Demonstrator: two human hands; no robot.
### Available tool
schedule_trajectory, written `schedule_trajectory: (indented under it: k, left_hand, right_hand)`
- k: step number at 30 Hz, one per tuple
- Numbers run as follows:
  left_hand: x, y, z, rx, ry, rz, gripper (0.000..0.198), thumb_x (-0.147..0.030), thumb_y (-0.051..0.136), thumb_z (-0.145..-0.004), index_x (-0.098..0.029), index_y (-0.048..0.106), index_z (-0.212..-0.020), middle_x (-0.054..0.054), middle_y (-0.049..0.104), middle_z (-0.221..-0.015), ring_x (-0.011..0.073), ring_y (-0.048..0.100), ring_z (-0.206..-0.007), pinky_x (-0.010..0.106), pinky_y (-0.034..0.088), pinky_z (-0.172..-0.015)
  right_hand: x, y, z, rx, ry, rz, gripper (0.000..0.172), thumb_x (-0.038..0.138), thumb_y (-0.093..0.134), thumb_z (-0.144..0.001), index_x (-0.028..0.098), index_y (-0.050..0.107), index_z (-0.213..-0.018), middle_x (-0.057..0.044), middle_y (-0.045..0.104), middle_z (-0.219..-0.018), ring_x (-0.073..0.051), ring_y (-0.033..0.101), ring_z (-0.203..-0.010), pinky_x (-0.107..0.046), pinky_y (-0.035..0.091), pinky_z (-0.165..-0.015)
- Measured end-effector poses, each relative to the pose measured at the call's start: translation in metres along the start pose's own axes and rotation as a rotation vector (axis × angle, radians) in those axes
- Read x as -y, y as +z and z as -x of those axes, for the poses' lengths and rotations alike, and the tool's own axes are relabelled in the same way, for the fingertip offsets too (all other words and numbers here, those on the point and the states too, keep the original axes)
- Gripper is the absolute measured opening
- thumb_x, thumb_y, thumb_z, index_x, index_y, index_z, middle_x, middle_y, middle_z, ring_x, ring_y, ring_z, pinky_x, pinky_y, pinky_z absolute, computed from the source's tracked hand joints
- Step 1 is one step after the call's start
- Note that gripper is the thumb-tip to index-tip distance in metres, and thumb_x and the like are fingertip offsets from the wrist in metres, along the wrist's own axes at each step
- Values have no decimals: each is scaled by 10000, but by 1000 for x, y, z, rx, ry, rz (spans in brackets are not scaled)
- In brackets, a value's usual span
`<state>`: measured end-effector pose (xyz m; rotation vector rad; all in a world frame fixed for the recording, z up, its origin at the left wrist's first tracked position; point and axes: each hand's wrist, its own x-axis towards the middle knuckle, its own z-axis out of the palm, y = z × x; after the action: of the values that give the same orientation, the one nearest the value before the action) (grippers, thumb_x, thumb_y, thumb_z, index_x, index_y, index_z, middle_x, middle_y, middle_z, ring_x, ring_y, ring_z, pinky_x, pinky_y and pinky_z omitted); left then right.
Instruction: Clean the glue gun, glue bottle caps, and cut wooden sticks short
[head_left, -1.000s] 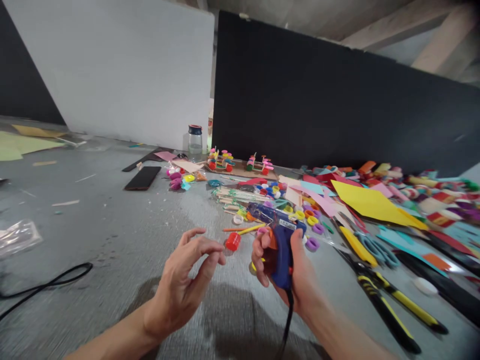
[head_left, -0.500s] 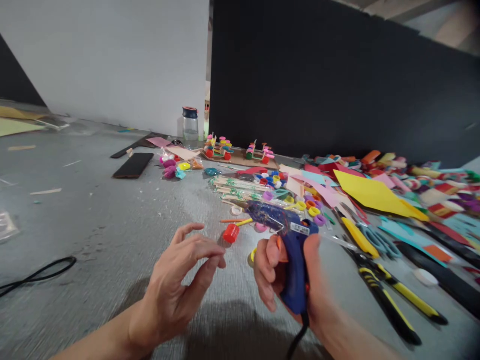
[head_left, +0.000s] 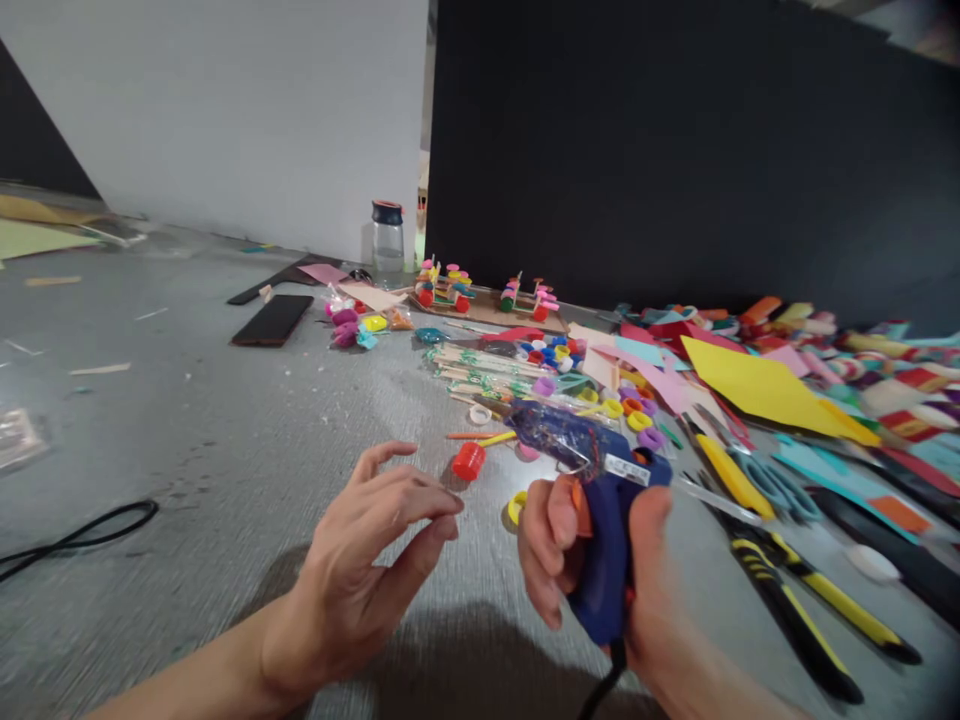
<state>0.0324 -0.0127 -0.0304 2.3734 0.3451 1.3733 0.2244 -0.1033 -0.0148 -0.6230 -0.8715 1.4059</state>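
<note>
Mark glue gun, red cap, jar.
glue gun (head_left: 611,555): head view, blue handle.
red cap (head_left: 469,461): head view, its side.
jar (head_left: 388,243): head view, clear body.

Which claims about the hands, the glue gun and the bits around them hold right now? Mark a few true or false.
1. The right hand holds the blue glue gun. True.
2. The left hand grips the red cap. False: the cap lies on the grey surface, apart from the fingers.
3. The glass jar stands upright by the far wall. True.
4. The blue-handled scissors lie left of the left hand. False: they lie right of the glue gun, among coloured paper.
</note>
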Motion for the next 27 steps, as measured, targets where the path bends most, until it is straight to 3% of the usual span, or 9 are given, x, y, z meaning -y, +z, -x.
schedule_trajectory:
  k: [4, 10, 14, 18, 23, 27]
  left_hand:
    - [0, 1, -1, -5, -10, -15, 212, -7, 541, -929, -197, 583, -1014, -14, 707, -829, 137, 685, -768, 491, 436, -1034]
    - [-1, 1, -3, -40, 22, -48, 223, -21, 596, -915, -215, 594, -1025, -10, 701, -866, 151, 672, -800, 467, 456, -995]
    - [-2, -4, -6, -167, 45, -191, 233, -74, 679, -884, -254, 657, -1031, 3, 637, -859, 181, 608, -817, 408, 492, -807]
    - [-8, -14, -13, -285, 135, -401, 231, -134, 767, -835, -262, 699, -1015, 0, 586, -814, 189, 575, -802, 404, 467, -765]
    - [-18, -20, -23, -238, 222, -525, 157, -208, 772, -843, -250, 713, -983, -14, 590, -719, 196, 576, -799, 406, 441, -772]
    - [-22, -18, -26, -219, 197, -571, 98, -231, 739, -883, -273, 718, -968, -23, 626, -707, 189, 586, -786, 410, 407, -768]
  right_hand:
    - [-1, -2, -3, -27, -5, 55, 627, 805, 491, -839, 210, 685, -784, -25, 528, -757, -157, 525, -604, -268, 455, -473]
    - [-3, -3, -2, -19, -82, 102, 586, 780, 526, -842, 214, 631, -733, 4, 486, -690, -136, 469, -552, -274, 421, -493]
    - [-7, -4, 1, -11, -59, 131, 584, 785, 522, -841, 223, 673, -787, -18, 520, -730, -160, 510, -601, -286, 430, -505]
    - [-11, 0, 4, -36, -33, 156, 587, 789, 524, -838, 227, 691, -801, -28, 538, -743, -164, 526, -604, -288, 437, -504]
    - [-18, 7, 9, -101, 7, 223, 598, 803, 496, -839, 239, 687, -785, -33, 528, -736, -180, 513, -612, -320, 469, -532]
    - [-30, 1, 14, -89, 36, 326, 689, 846, 395, -844, 230, 704, -822, -77, 598, -792, -223, 566, -670, -370, 499, -597]
